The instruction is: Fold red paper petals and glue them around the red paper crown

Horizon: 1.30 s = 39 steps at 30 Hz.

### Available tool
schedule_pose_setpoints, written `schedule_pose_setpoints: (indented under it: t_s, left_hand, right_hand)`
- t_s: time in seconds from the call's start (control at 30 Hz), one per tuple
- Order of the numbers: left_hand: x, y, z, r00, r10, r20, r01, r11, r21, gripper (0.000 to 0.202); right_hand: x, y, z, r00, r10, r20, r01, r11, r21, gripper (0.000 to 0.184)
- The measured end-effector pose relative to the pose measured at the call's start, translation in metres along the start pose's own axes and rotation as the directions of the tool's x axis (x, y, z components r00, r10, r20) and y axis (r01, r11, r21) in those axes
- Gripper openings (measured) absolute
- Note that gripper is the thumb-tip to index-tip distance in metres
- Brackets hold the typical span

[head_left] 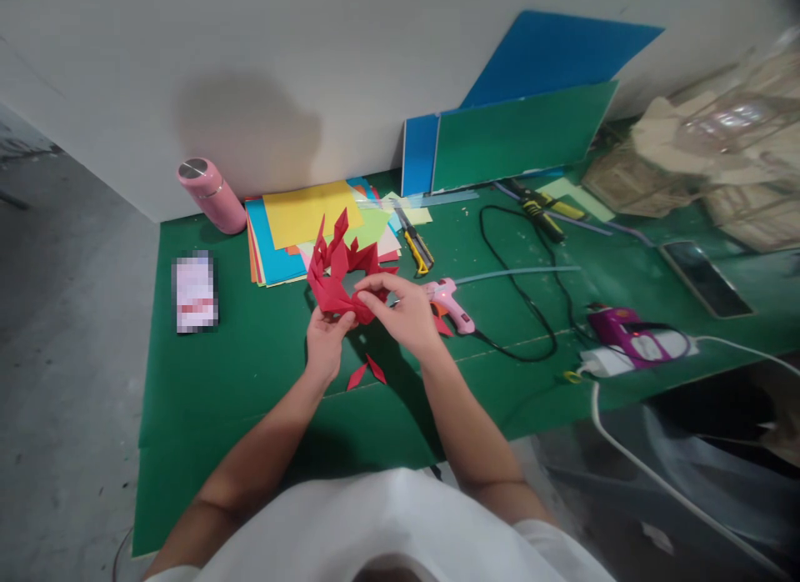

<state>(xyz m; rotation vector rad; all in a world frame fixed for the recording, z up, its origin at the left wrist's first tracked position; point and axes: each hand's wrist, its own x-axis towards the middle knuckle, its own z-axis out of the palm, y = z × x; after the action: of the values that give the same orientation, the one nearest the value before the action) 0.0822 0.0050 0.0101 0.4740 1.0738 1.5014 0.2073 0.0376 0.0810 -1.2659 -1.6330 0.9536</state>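
A red folded-paper crown (329, 279), ring-shaped with pointed tips standing up, is held above the green table. My left hand (328, 340) grips its lower front edge between thumb and fingers. My right hand (403, 311) pinches the ring's front right side, thumb and fingertips pressed on the red paper. Whether a separate piece lies under those fingertips I cannot tell. Below the crown, two small red paper diamonds (366, 372) rest on the table. A pink hot glue gun (456, 307) lies just right of my right hand, its nozzle partly hidden.
Coloured paper sheets (300, 219) lie behind the crown, beside a yellow-and-black utility knife (416, 244). A pink bottle (213, 197) stands at the back left. Pliers (541, 211), a black cable (550, 340), a phone (706, 278) and a white power strip (643, 353) are on the right.
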Motion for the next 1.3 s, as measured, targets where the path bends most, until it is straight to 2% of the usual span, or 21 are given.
schedule_pose_setpoints:
  t_s: [0.2,0.37,0.47,0.73,1.0,1.3]
  left_hand:
    - [0.000,0.001,0.000,1.000,-0.002,0.012,0.003,1.000,-0.019,0.047]
    - [0.000,0.003,0.000,1.000,-0.013,0.009,0.013,1.000,0.004,0.049]
    - [0.000,0.003,0.001,1.000,-0.014,0.010,0.014,1.000,-0.003,0.051]
    - [0.000,0.003,0.000,1.000,-0.018,0.002,0.018,1.000,-0.023,0.050]
    - [0.000,0.005,0.001,1.000,-0.026,0.008,0.027,0.999,-0.033,0.051]
    - [0.000,0.008,-0.001,0.999,-0.043,0.000,0.043,0.995,-0.089,0.053]
  right_hand:
    - [-0.001,-0.002,-0.002,0.998,-0.029,0.047,0.030,0.999,-0.014,0.015]
    - [-0.002,-0.002,-0.004,0.985,-0.088,0.150,0.104,0.990,-0.098,0.047]
    - [-0.003,-0.002,-0.003,0.980,-0.099,0.174,0.128,0.978,-0.167,0.055]
    - [-0.004,0.001,0.003,0.989,-0.091,0.119,0.112,0.977,-0.180,0.055]
    - [-0.004,-0.004,0.003,0.989,-0.085,0.120,0.108,0.973,-0.202,0.054]
    - [-0.006,-0.010,0.006,0.980,-0.145,0.133,0.175,0.951,-0.253,0.052]
